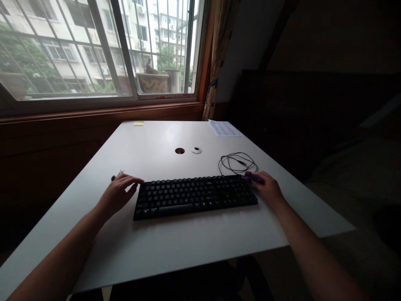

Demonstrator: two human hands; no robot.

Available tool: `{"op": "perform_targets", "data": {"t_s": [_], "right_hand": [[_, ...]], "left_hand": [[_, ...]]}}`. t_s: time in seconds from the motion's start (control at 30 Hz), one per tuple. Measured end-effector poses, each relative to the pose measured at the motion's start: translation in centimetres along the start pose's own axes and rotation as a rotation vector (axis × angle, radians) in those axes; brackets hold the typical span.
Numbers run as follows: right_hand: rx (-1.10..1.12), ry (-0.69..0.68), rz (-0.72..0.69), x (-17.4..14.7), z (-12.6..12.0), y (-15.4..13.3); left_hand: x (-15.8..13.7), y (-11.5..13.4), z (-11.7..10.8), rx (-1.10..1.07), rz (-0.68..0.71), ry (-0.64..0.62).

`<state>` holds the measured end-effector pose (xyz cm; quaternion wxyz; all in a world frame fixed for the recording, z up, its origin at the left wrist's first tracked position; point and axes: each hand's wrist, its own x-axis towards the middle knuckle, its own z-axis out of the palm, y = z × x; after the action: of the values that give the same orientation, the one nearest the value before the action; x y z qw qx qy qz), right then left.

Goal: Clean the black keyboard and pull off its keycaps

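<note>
A black keyboard (196, 196) lies flat on the white table (150, 240), its long side facing me. My left hand (120, 190) rests at the keyboard's upper left corner; the fingertips touch that corner and the thumb is apart from them. Just behind this hand is a small dark item with a shiny part (117, 175), partly hidden. At the keyboard's upper right end, my right hand (267, 187) is closed on a small purple object (253, 177), whose exact kind I cannot make out. It sits against or just over the keyboard's right keys.
A coiled black cable (238, 162) lies behind the keyboard's right end. Farther back are a round hole (179, 151) in the tabletop, a white ring-shaped cover (196, 150), printed paper (224, 128) and a yellow note (138, 123). Beyond stands a barred window (134, 50).
</note>
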<state>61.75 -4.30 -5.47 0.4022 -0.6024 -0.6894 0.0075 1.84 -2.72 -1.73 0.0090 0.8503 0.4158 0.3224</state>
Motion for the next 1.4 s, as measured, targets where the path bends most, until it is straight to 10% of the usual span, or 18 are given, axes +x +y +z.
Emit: {"op": "perform_targets", "data": {"t_s": [1.4], "right_hand": [[-0.012,-0.001,-0.031,0.0,0.1,0.3]], "left_hand": [[-0.5,-0.5,1.0,-0.341,-0.133,-0.018]]}}
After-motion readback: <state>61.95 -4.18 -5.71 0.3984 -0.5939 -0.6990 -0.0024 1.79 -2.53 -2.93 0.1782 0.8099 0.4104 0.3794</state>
